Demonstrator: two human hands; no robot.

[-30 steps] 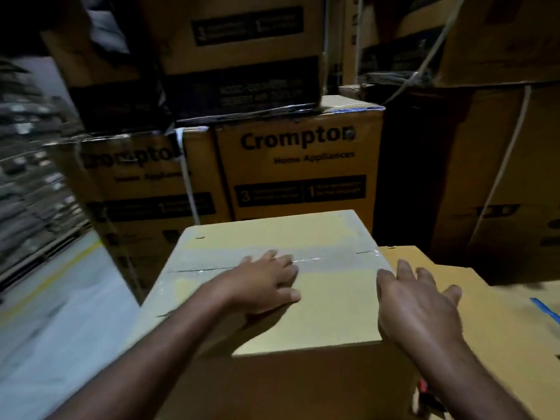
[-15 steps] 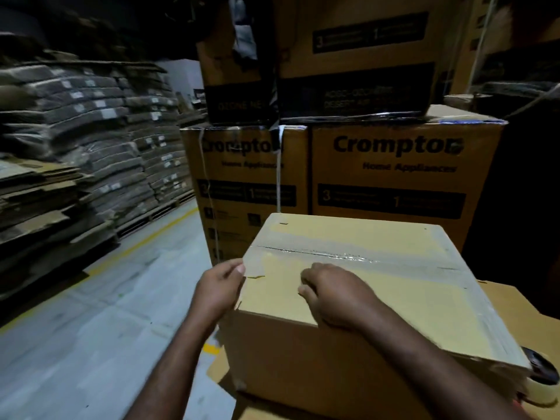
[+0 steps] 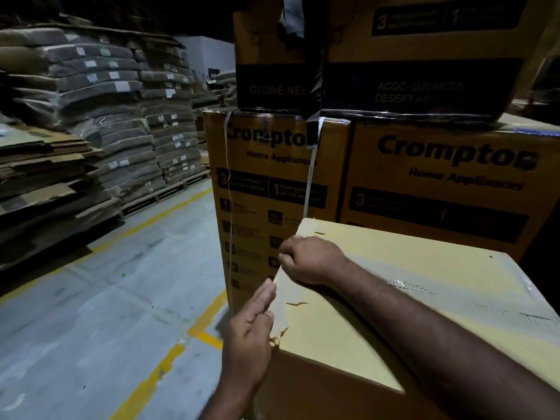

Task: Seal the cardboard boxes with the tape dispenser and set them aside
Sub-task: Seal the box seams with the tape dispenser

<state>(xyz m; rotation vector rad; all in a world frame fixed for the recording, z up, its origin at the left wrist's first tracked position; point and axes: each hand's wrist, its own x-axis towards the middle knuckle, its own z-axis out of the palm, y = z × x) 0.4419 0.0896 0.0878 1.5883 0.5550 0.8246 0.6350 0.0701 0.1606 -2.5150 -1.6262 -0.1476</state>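
Note:
A plain tan cardboard box (image 3: 348,338) fills the lower right, its top seam covered by a strip of clear tape (image 3: 424,286). My left hand (image 3: 251,331) lies flat against the box's left side at the top edge, fingers together, pressing there. My right hand (image 3: 312,259) reaches across the lid and curls over the same left edge at the end of the tape. The tape dispenser is out of view.
Printed Crompton appliance cartons (image 3: 439,165) are stacked right behind the box, with loose white straps (image 3: 310,177) hanging down. Pallets of flattened cardboard (image 3: 100,116) line the left. Grey floor with yellow lines (image 3: 169,359) lies open to the left.
The view has swung left and closer. My right hand slid from the lid's near part to the left edge; my left hand moved from the corner down onto the box's left side.

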